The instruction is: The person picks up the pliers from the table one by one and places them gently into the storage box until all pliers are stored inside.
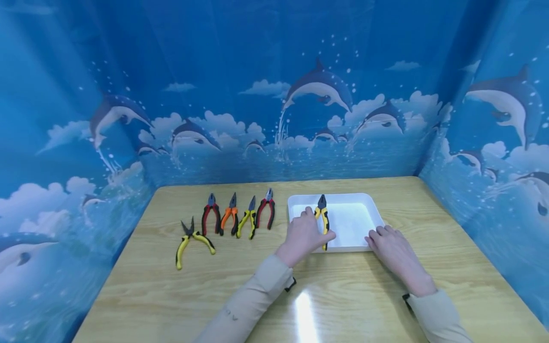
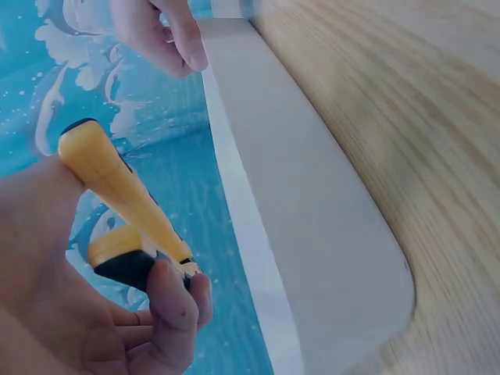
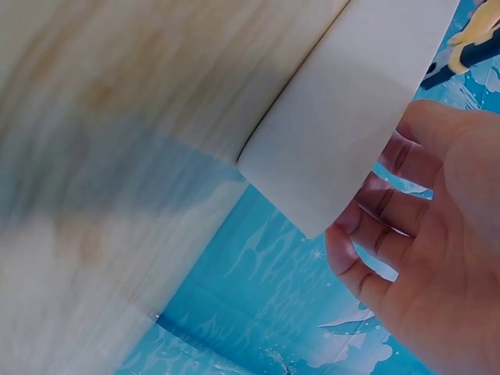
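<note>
My left hand (image 1: pixel 303 237) holds a pair of pliers (image 1: pixel 322 203) with yellow and black handles above the left part of a white tray (image 1: pixel 353 247). The plier jaws point away from me. From the left wrist, both handles (image 2: pixel 129 195) show between thumb and fingers, over the tray's near wall (image 2: pixel 289 211). At the tray's near right corner, my right hand (image 1: pixel 393 252) grips the rim with bent fingers. The right wrist view shows those fingers (image 3: pixel 375 211) against the tray's end, partly hidden by the wall.
Left of the tray several pliers lie in a row: red-black (image 1: pixel 205 220), orange-black (image 1: pixel 224 221), yellow-black (image 1: pixel 241 226) and another red-black pair (image 1: pixel 271 216). Nearer me, long-nose pliers (image 1: pixel 183 245) lie spread. A blue dolphin curtain (image 1: pixel 240 119) surrounds the wooden table (image 1: pixel 171 305).
</note>
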A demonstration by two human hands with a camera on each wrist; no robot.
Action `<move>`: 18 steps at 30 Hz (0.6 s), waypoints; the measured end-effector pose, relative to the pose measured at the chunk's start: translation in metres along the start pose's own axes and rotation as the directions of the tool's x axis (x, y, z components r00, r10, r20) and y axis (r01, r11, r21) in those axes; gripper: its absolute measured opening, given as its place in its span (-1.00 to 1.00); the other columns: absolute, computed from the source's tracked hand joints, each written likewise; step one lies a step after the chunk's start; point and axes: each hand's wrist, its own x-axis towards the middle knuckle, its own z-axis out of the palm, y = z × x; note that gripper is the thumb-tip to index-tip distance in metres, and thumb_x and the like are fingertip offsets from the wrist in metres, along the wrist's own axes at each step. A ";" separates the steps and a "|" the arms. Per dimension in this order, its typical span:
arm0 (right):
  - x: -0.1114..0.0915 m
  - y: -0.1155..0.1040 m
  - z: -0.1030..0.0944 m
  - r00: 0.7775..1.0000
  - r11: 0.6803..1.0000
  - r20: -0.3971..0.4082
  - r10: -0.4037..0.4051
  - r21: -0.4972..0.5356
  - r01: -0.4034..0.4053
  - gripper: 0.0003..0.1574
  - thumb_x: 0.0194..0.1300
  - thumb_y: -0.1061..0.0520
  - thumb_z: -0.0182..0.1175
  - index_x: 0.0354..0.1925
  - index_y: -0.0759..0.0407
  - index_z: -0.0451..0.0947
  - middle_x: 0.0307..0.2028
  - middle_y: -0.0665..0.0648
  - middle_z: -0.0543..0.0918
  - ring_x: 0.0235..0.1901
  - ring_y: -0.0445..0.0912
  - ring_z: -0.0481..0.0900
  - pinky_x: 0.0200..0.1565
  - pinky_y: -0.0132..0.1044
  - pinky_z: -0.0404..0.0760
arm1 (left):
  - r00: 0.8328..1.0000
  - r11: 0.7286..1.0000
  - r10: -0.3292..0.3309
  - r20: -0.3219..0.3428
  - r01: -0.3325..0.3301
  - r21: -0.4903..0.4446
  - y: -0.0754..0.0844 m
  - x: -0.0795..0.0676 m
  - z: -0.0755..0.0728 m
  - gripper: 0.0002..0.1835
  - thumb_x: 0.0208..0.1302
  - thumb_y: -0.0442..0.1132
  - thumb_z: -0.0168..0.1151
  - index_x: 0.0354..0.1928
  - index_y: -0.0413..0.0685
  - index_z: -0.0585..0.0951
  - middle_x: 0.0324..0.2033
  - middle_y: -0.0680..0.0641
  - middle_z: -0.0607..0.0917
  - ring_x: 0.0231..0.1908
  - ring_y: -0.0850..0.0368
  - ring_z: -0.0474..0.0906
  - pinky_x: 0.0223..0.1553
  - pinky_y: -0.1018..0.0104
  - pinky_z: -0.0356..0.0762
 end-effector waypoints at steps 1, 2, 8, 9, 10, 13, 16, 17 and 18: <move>0.000 0.000 0.000 1.000 1.000 0.003 0.002 -0.002 -0.002 -0.71 0.31 0.18 0.33 -0.50 0.16 0.46 -0.54 0.08 0.42 -0.47 0.01 0.35 -0.46 -0.11 0.41 | 1.000 1.000 -0.001 0.004 0.001 -0.005 0.002 0.003 0.002 -0.20 0.16 0.29 0.33 0.10 -0.31 0.46 -0.41 -0.12 0.58 -0.64 0.10 0.46 -0.66 0.33 0.41; 0.000 0.000 0.000 1.000 1.000 0.006 0.005 -0.004 -0.005 -0.71 0.31 0.18 0.33 -0.50 0.16 0.46 -0.54 0.08 0.42 -0.47 0.01 0.35 -0.46 -0.11 0.41 | 1.000 1.000 -0.004 0.006 0.004 -0.007 0.004 0.006 0.003 -0.21 0.16 0.30 0.34 0.09 -0.30 0.47 -0.40 -0.11 0.59 -0.62 0.10 0.47 -0.64 0.33 0.42; 0.001 0.000 0.000 0.999 1.000 0.031 0.018 -0.008 -0.018 -0.74 0.32 0.17 0.32 -0.48 0.17 0.50 -0.53 0.07 0.42 -0.47 0.00 0.35 -0.46 -0.14 0.39 | 0.999 1.000 -0.020 0.034 0.019 0.024 0.015 0.020 0.017 -0.18 0.15 0.34 0.32 0.09 -0.29 0.48 -0.32 -0.13 0.64 -0.52 0.04 0.59 -0.59 0.31 0.51; 0.000 0.000 0.000 0.999 1.000 0.034 0.020 -0.007 -0.020 -0.75 0.32 0.17 0.32 -0.47 0.18 0.50 -0.53 0.07 0.42 -0.47 0.00 0.35 -0.46 -0.14 0.39 | 0.999 0.999 -0.021 0.037 0.020 0.027 0.017 0.022 0.019 -0.18 0.14 0.34 0.32 0.09 -0.29 0.48 -0.33 -0.12 0.63 -0.52 0.04 0.59 -0.59 0.31 0.51; 0.001 0.000 0.000 0.999 1.000 0.036 0.022 -0.006 -0.021 -0.75 0.32 0.17 0.32 -0.47 0.18 0.51 -0.53 0.07 0.42 -0.47 -0.01 0.35 -0.46 -0.15 0.39 | 0.999 0.999 -0.021 0.037 0.020 0.035 0.018 0.024 0.022 -0.19 0.14 0.35 0.32 0.06 -0.28 0.48 -0.36 -0.11 0.62 -0.53 0.05 0.58 -0.59 0.32 0.50; 0.001 0.000 0.000 0.999 1.000 0.035 0.022 -0.005 -0.021 -0.76 0.32 0.16 0.32 -0.46 0.18 0.52 -0.53 0.06 0.42 -0.47 -0.02 0.35 -0.46 -0.15 0.39 | 0.999 0.999 -0.021 0.045 0.019 0.045 0.022 0.029 0.029 -0.24 0.15 0.36 0.31 -0.02 -0.23 0.48 -0.45 -0.07 0.57 -0.56 0.08 0.53 -0.61 0.34 0.44; 0.001 0.000 0.000 0.999 1.000 0.035 0.017 -0.012 -0.017 -0.75 0.33 0.16 0.31 -0.47 0.18 0.52 -0.53 0.07 0.43 -0.47 -0.02 0.35 -0.47 -0.16 0.40 | 0.998 0.998 -0.029 0.058 0.026 0.050 0.027 0.035 0.036 -0.26 0.16 0.37 0.31 -0.05 -0.20 0.48 -0.50 -0.05 0.53 -0.59 0.11 0.49 -0.63 0.35 0.42; 0.001 0.000 0.000 0.999 1.000 0.036 0.016 -0.015 -0.016 -0.75 0.33 0.16 0.31 -0.47 0.18 0.52 -0.53 0.07 0.43 -0.47 -0.03 0.34 -0.47 -0.16 0.39 | 0.998 0.998 -0.034 0.061 0.031 0.047 0.029 0.036 0.039 -0.26 0.16 0.37 0.32 -0.05 -0.20 0.49 -0.51 -0.05 0.52 -0.59 0.11 0.49 -0.64 0.35 0.41; 0.001 0.000 0.000 0.999 1.000 0.038 0.018 -0.017 -0.017 -0.75 0.33 0.16 0.32 -0.47 0.18 0.52 -0.53 0.07 0.43 -0.47 -0.03 0.34 -0.47 -0.17 0.39 | 0.997 0.998 -0.039 0.063 0.037 0.045 0.030 0.038 0.041 -0.26 0.16 0.37 0.32 -0.05 -0.20 0.49 -0.51 -0.05 0.51 -0.59 0.10 0.49 -0.64 0.35 0.42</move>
